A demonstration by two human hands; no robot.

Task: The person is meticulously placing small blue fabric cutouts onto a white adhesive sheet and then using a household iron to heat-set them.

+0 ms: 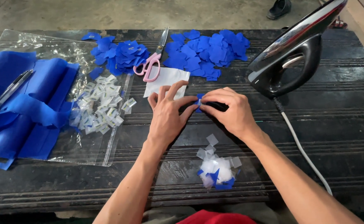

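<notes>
A dark, ridged wooden table is seen from above, with two bare forearms reaching in from the bottom of the frame. At the centre, a small blue fabric piece is pinched between both hands: the left hand is closed on its left edge with thumb and fingertips, the remaining fingers fanned upward, and the right hand is closed on its right edge, knuckles raised. Only a sliver of the piece shows between the fingertips. Just above the hands, a white sheet is laid flat, and pink-handled scissors are rested partly on its upper edge. Two heaps of cut blue pieces are spread along the top: a smaller heap left of the scissors and a larger heap right of them. At the upper right, a black iron is stood on the table, its pale cord trailing toward the lower right. Below the hands, a little pile of white squares and blue scraps is gathered. At the left, a clear plastic bag is laid under small white tags, beside folded blue cloth on which a dark pen is rested.
</notes>
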